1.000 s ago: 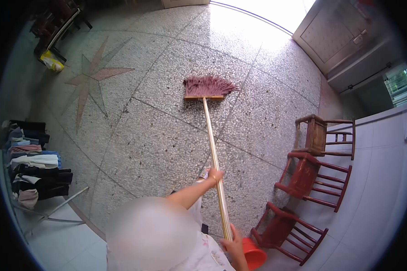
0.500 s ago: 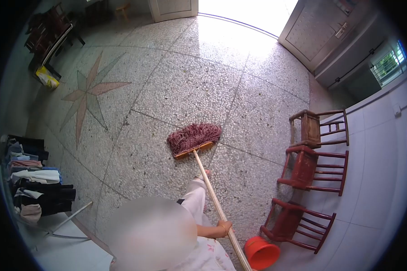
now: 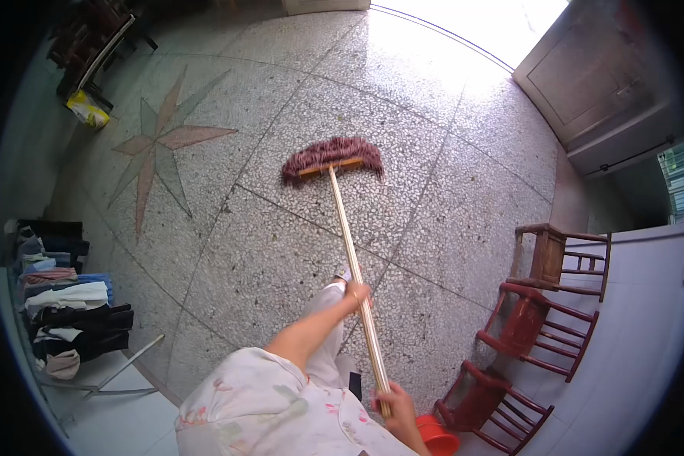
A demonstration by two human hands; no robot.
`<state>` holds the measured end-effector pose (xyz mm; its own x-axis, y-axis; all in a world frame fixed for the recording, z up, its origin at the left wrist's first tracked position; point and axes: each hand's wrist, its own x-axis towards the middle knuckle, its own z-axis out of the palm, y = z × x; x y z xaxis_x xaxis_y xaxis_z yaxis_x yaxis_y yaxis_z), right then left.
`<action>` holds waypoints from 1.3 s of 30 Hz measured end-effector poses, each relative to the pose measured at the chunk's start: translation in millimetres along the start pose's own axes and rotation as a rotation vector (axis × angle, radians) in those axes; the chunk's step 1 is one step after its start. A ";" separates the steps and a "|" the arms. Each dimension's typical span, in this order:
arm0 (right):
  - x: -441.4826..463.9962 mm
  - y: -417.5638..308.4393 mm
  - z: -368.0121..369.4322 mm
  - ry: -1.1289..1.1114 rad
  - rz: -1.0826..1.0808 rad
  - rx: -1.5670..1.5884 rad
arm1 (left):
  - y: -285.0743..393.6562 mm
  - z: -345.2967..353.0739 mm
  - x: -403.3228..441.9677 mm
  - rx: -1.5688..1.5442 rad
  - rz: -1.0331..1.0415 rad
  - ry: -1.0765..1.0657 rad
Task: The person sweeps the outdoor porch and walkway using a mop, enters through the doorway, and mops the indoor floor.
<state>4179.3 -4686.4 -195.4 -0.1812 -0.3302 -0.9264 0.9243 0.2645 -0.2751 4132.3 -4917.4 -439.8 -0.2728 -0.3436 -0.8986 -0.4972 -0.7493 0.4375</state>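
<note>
A mop point(image 3: 345, 226) with a long pale wooden pole reaches away from me across the floor. Its dark red strand head point(image 3: 334, 154) lies flat on the terrazzo, fixed to an orange-brown crossbar. My left hand point(image 3: 359, 293) is wrapped round the middle of the pole, its arm stretched forward. Nearer my body, my right hand point(image 3: 395, 403) grips the pole close to its end. Beside the right forearm stands a red bucket point(image 3: 438, 436), partly hidden by that arm.
Several reddish wooden chairs, including one nearby chair point(image 3: 482, 403), line the right wall. Clothes point(image 3: 68, 304) hang on a rack at the left. A yellow bag point(image 3: 87, 110) sits by furniture at the far left. A door point(image 3: 577, 91) stands open at the bright doorway.
The mop head has slid forward, away from me. My left hand has moved farther out with the pole, and my right hand has come into view on its near end. The view has shifted.
</note>
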 end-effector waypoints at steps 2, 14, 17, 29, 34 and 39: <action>51.3 -54.8 51.0 -0.079 0.097 0.146 | 67.9 -16.1 71.4 -0.097 -0.044 -0.129; 213.8 -237.6 151.0 -0.376 -0.142 0.283 | 247.4 21.4 65.2 0.163 0.212 -0.101; 179.7 -218.8 109.1 -0.339 -0.185 0.271 | 229.9 41.5 47.3 0.264 0.178 -0.112; -116.1 81.1 -131.2 0.127 -0.209 0.367 | -139.7 106.7 -111.6 0.191 -0.126 -0.144; -197.3 167.4 -202.1 0.190 -0.216 0.369 | -375.5 95.4 -213.0 0.673 -0.400 -0.176; -201.1 178.6 -238.2 0.223 -0.234 0.473 | -358.8 117.1 -279.0 1.132 -0.440 -0.682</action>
<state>4300.7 -4356.9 -119.5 -0.4178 -0.1184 -0.9008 0.8917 -0.2434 -0.3816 4290.4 -4486.4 -342.1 -0.1025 0.3837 -0.9177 -0.9452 0.2499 0.2100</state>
